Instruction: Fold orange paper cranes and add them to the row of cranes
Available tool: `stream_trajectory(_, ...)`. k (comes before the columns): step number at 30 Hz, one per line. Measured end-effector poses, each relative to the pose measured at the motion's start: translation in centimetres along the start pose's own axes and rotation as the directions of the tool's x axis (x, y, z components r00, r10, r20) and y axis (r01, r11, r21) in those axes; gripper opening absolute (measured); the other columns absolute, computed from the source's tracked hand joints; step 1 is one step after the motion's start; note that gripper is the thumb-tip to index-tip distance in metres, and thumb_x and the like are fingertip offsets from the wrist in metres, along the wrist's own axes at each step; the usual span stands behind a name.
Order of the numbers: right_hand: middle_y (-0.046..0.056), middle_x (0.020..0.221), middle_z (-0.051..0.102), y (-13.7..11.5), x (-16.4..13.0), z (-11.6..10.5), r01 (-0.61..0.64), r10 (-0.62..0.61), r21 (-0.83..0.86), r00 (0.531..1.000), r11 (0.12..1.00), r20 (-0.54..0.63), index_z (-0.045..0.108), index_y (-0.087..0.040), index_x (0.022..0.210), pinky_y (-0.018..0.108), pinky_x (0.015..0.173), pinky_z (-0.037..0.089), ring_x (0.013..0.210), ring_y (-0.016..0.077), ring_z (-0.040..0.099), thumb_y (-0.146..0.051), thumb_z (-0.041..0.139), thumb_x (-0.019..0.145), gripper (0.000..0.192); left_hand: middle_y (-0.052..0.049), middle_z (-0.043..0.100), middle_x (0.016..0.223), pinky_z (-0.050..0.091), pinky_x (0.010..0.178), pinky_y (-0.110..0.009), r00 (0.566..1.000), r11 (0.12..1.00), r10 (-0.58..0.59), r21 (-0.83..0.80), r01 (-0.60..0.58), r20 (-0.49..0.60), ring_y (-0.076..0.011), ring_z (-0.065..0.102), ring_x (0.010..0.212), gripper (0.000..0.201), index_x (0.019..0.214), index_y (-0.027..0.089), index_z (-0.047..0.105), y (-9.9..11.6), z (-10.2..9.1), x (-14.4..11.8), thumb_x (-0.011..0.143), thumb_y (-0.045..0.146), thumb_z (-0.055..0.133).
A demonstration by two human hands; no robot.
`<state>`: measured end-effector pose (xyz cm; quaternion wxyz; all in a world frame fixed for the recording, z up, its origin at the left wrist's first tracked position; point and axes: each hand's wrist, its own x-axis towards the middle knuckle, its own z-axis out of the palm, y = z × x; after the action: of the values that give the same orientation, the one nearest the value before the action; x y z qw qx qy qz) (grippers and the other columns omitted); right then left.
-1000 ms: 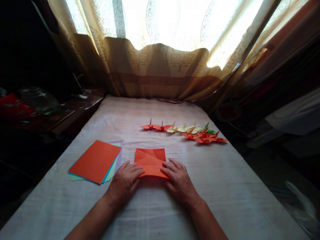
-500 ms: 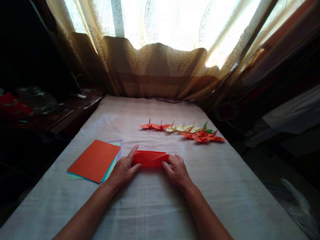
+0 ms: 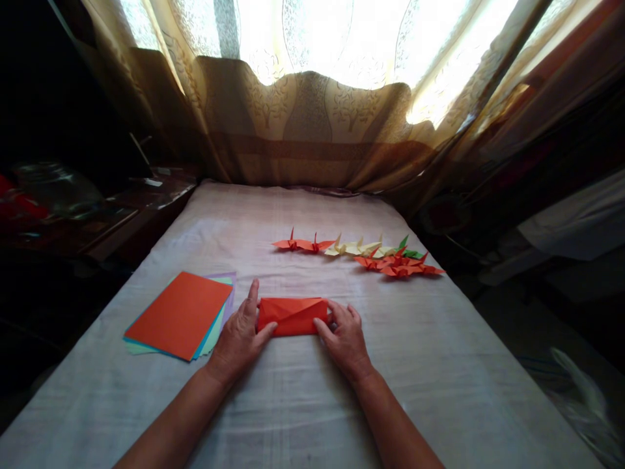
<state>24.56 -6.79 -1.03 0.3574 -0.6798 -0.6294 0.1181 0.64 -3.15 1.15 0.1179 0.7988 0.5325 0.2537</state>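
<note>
A folded red-orange sheet of origami paper (image 3: 295,315), now a long flat rectangle with a slanting crease, is held between my two hands. My left hand (image 3: 243,332) grips its left end, thumb on the front face and index finger pointing up past the top edge. At the right end, my right hand (image 3: 346,335) pinches the paper with the thumb in front and curled fingers behind. Beyond the hands stand several folded paper cranes: orange ones (image 3: 400,266), pale yellow ones (image 3: 359,248) and a green one (image 3: 409,252).
To the left lies a stack of coloured paper (image 3: 180,316), orange on top, with blue, green and lilac edges showing. A pale checked cloth (image 3: 293,410) covers the surface. A patterned curtain (image 3: 312,111) hangs behind it. A dark side table (image 3: 161,185) is at the left.
The folded paper has tilted so that more of its front face shows, and its lower edge sits slightly lower. My left index finger has turned more upright. The view has shifted slightly.
</note>
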Motion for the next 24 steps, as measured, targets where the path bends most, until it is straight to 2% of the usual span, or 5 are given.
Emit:
stream_trajectory(3, 0.007, 0.091, 0.072, 0.1, -0.1, 0.5, 0.014, -0.015, -0.061, 1.0, 0.998, -0.026, 0.059, -0.018, 0.128, 0.05, 0.107, 0.032, 0.089, 0.0227, 0.065, -0.035, 0.055, 0.084, 0.047, -0.017, 0.047, 0.146, 0.043, 0.103, -0.049, 0.981, 0.969, 0.173, 0.195, -0.154, -0.085, -0.0336, 0.052, 0.127, 0.058, 0.147, 0.021, 0.04, 1.0, 0.0, -0.2, 0.091, 0.029, 0.055)
stream_trajectory(6, 0.008, 0.095, 0.072, 0.1, -0.1, 0.8, 0.035, -0.04, -0.107, 0.998, 0.994, -0.045, 0.057, -0.017, 0.131, 0.049, 0.106, 0.033, 0.09, 0.0231, 0.064, -0.034, 0.054, 0.085, 0.05, -0.01, 0.048, 0.149, 0.026, 0.116, -0.054, 0.931, 0.904, 0.358, 0.223, -0.364, 0.066, -0.0323, 0.038, 0.14, 0.036, 0.129, 0.023, 0.061, 2.2, 0.7, -0.5, 0.095, 0.031, 0.05)
stream_trajectory(8, 0.009, 0.101, 0.072, 0.1, -0.2, 0.9, 0.055, -0.063, -0.125, 0.996, 0.991, -0.057, 0.056, -0.016, 0.133, 0.049, 0.105, 0.033, 0.093, 0.0236, 0.064, -0.034, 0.054, 0.085, 0.051, -0.007, 0.056, 0.142, 0.024, 0.118, -0.051, 0.896, 0.878, 0.415, 0.191, -0.439, 0.157, -0.0282, 0.045, 0.136, 0.04, 0.133, 0.023, 0.059, 2.6, 1.5, -0.8, 0.097, 0.039, 0.049)
stream_trajectory(14, 0.008, 0.097, 0.072, -0.1, -0.2, 1.1, 0.087, -0.101, -0.16, 0.991, 0.983, -0.082, 0.055, -0.016, 0.133, 0.046, 0.104, 0.032, 0.095, 0.0231, 0.063, -0.033, 0.053, 0.088, 0.049, -0.008, 0.046, 0.151, 0.028, 0.117, -0.044, 0.888, 0.877, 0.382, 0.204, -0.436, 0.256, -0.0259, 0.044, 0.138, 0.062, 0.149, 0.02, 0.04, 2.0, 3.6, -1.8, 0.097, 0.053, 0.045)
stream_trajectory(24, 0.006, 0.083, 0.071, -0.9, -0.1, 1.1, 0.035, -0.053, -0.199, 0.994, 0.979, -0.09, 0.058, -0.014, 0.13, 0.047, 0.105, 0.029, 0.093, 0.0238, 0.062, -0.034, 0.052, 0.088, 0.047, -0.01, 0.044, 0.152, 0.027, 0.117, -0.044, 0.896, 0.897, 0.327, 0.2, -0.394, 0.3, -0.0266, 0.042, 0.139, 0.065, 0.15, 0.02, 0.039, 2.1, 3.5, -1.9, 0.096, 0.056, 0.045)
